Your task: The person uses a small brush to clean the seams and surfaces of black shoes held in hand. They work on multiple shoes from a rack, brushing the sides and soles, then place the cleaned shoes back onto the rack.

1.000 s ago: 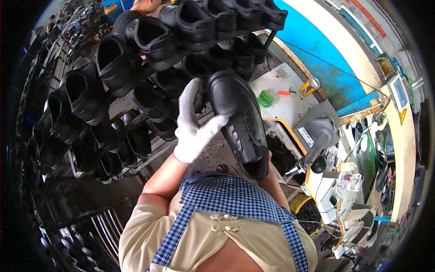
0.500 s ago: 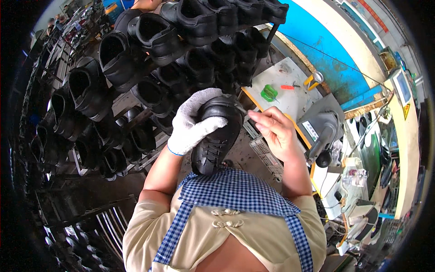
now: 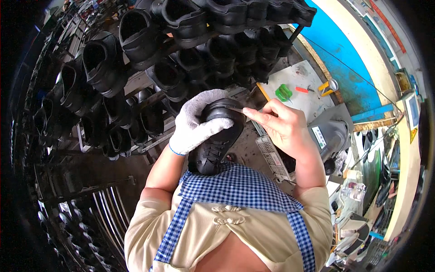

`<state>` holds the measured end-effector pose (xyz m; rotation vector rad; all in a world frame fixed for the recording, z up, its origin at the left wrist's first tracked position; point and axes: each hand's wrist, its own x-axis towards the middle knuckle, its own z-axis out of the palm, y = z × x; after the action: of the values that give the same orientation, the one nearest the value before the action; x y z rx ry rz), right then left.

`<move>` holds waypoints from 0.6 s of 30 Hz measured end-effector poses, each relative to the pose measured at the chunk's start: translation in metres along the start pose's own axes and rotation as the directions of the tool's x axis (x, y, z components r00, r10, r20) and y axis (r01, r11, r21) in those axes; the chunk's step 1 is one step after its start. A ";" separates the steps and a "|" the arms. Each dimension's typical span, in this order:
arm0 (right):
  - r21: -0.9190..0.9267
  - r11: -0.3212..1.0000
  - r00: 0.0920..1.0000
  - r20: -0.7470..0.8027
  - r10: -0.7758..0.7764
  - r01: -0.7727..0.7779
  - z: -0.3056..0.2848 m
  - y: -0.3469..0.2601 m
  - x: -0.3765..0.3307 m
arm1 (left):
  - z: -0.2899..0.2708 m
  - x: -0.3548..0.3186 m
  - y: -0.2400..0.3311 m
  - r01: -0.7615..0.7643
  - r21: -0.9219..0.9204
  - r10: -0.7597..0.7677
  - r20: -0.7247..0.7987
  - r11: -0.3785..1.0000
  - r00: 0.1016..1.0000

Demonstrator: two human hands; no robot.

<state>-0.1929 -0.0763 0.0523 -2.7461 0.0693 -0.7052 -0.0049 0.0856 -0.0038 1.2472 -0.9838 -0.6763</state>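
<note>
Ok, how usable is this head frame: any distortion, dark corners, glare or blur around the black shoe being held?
Head view: heavy fisheye bending, with the rack of black shoes curving toward the rim; black vignette fills the corners; daylight is bright and flat on the white worktable, without harsh glare; the black lace-up shoe, the white-gloved left hand and the bare right hand are sharp; the far right edge looks smeared.
</note>
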 end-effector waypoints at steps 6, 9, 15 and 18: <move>0.034 0.999 0.999 0.043 -0.003 0.002 -0.012 0.001 -0.001 | -0.002 -0.009 0.008 0.131 -0.144 -0.139 -0.046 0.981 0.989; -0.009 0.999 0.999 0.009 -0.037 0.037 0.000 -0.009 0.011 | -0.004 -0.007 0.009 0.126 -0.100 -0.133 -0.058 0.987 0.989; 0.436 0.898 0.971 -0.233 0.055 0.054 0.062 0.025 0.013 | -0.020 -0.018 0.005 0.058 -0.102 -0.072 -0.145 0.993 0.987; 0.732 0.554 0.913 0.254 0.319 -0.397 0.130 0.055 -0.029 | -0.040 -0.024 -0.006 -0.001 -0.104 -0.026 -0.266 0.995 0.964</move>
<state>-0.1549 -0.0889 -0.0867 -1.8231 0.2419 -0.3535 0.0204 0.1229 -0.0165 1.2175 -0.7098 -0.5444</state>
